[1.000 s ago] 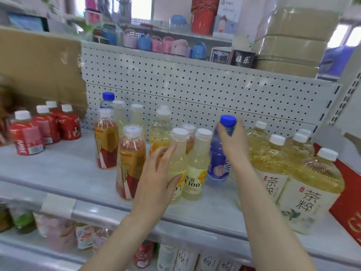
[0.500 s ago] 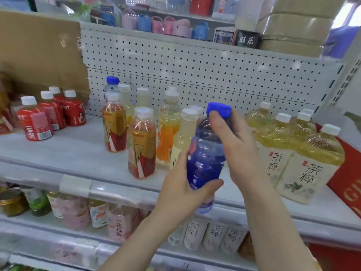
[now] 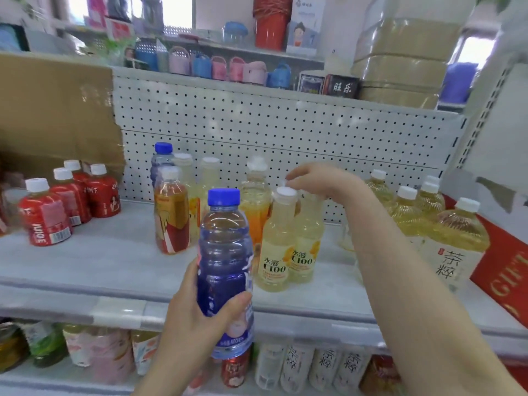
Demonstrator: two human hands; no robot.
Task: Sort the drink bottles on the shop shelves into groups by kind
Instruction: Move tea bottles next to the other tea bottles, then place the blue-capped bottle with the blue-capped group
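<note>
My left hand (image 3: pixel 194 318) grips a clear blue-capped water bottle (image 3: pixel 224 261) by its lower half, upright, in front of the shelf edge (image 3: pixel 71 298). A second blue-capped water bottle (image 3: pixel 162 160) stands at the back by the pegboard. Two pale yellow C100 bottles stand side by side mid-shelf, the left one (image 3: pixel 275 247) free. My right hand (image 3: pixel 320 181) curls down over the top of the right C100 bottle (image 3: pixel 307 241) and hides its cap. An amber tea bottle (image 3: pixel 171 215) and an orange drink bottle (image 3: pixel 255 210) stand beside them.
Red juice bottles (image 3: pixel 44 218) cluster at the shelf's left. Large yellow tea bottles (image 3: pixel 457 241) fill the right, next to a red gift box (image 3: pixel 511 284). The perforated back panel (image 3: pixel 285 132) closes the rear. More bottles (image 3: pixel 297 367) line the lower shelf.
My right hand let go of the blue-capped bottle and reached back to the C100 bottles. My left hand now holds the blue-capped bottle alone, lower and nearer me.
</note>
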